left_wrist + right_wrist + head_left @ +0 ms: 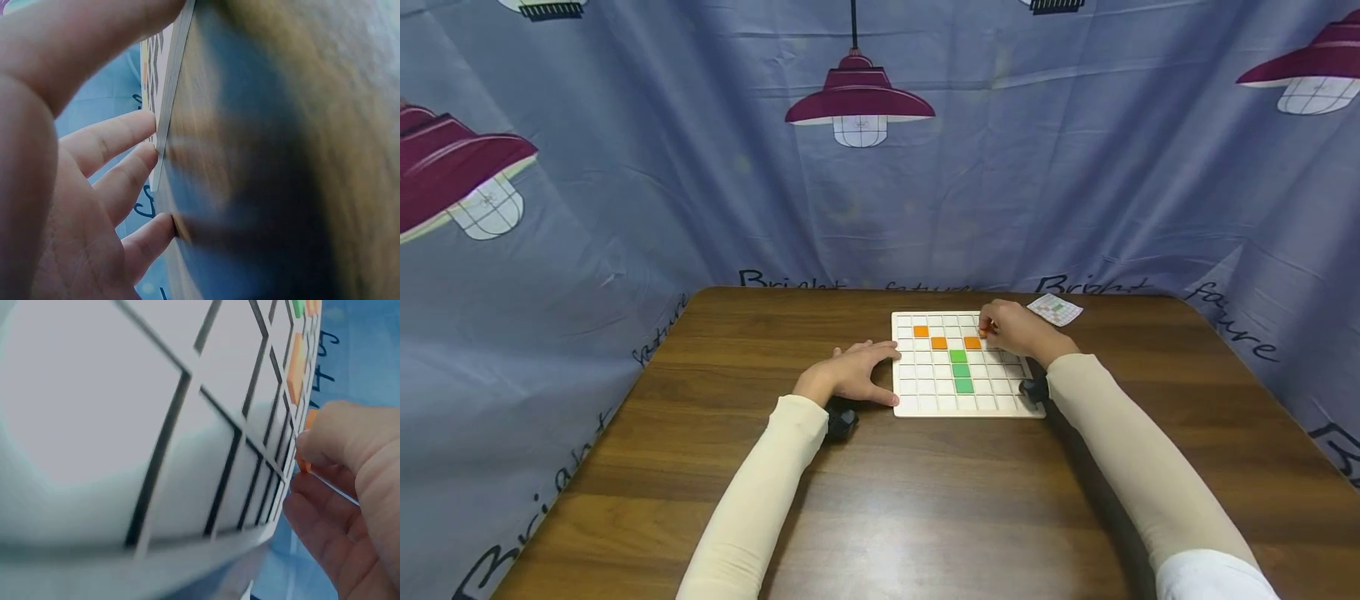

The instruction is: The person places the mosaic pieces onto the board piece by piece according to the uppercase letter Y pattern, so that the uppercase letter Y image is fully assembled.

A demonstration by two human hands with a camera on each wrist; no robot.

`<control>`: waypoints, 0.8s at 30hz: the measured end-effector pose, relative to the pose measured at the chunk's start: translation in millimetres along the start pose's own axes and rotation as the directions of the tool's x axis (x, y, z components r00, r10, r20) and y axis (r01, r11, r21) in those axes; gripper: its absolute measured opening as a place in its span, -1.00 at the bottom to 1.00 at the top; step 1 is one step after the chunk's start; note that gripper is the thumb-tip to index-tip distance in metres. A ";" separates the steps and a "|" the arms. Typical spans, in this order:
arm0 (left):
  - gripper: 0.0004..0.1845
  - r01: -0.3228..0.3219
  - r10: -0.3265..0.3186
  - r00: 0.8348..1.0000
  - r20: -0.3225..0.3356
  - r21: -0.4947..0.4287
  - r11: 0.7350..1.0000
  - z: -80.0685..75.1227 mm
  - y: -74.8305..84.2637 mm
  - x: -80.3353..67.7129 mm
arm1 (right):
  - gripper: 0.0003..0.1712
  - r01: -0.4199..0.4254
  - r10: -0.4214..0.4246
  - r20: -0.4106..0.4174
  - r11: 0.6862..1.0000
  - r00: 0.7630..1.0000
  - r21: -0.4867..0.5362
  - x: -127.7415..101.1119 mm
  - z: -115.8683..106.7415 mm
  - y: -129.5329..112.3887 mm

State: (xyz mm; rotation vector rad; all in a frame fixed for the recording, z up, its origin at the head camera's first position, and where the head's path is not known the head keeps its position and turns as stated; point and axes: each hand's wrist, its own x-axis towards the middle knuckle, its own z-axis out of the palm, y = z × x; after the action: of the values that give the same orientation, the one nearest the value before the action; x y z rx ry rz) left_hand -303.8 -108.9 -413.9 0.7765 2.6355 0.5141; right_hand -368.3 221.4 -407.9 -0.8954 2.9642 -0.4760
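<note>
A white grid board [925,415] lies flat on the table. On it are three orange square tiles, one of them the tile [972,343] nearest my right hand, and a column of three green tiles [961,371]. My right hand [1018,330] is over the board's far right part and pinches another orange tile [304,465] between thumb and fingers, close to the grid. My left hand [852,372] is at the board's left side, thumb and fingers spread, with fingertips right at the edge.
A small card [1055,309] printed with a coloured grid pattern lies past the board's far right corner. The brown wooden table [700,467] ends at a blue curtain [865,217] behind. Black wrist devices, such as the left one [841,423], sit close to the tabletop.
</note>
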 end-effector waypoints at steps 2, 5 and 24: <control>-0.10 -0.005 0.005 1.000 0.006 0.000 1.000 1.2 1.4 0.4 | -0.87 -0.022 0.022 0.014 1.000 1.000 -0.005 2.5 2.7 -0.7; -0.11 -0.003 0.003 1.000 0.004 0.000 1.000 1.0 3.1 0.3 | -0.87 -0.034 0.034 0.018 0.999 0.999 -0.004 4.8 4.1 0.0; -0.10 0.001 -0.001 1.000 -0.012 -0.016 1.000 0.3 -3.0 -2.5 | -0.80 -0.100 0.101 -0.003 0.994 0.995 0.034 4.8 13.9 -1.2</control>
State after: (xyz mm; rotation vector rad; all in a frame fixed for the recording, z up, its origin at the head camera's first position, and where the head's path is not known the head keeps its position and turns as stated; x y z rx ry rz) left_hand -303.1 -112.7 -414.8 0.7697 2.6397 0.5404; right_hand -370.3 213.9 -420.4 -0.7388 2.9777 -0.5233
